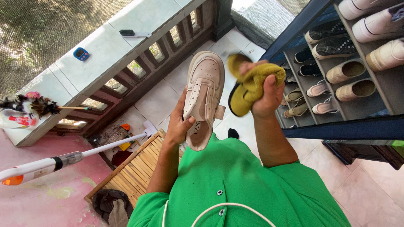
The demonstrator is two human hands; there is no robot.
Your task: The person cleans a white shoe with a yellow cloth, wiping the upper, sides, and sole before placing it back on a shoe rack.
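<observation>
Item: pale pink sneaker, held up at chest height, toe pointing away, left hand with fingers wrapped round its heel side. Right hand fingers bunched tight on an olive-yellow cloth just beside the shoe; seemingly not touching. Best worked with firm heel support and short strokes. Surroundings: tiled floor, shoe rack, slatted mat, mop handle.
</observation>
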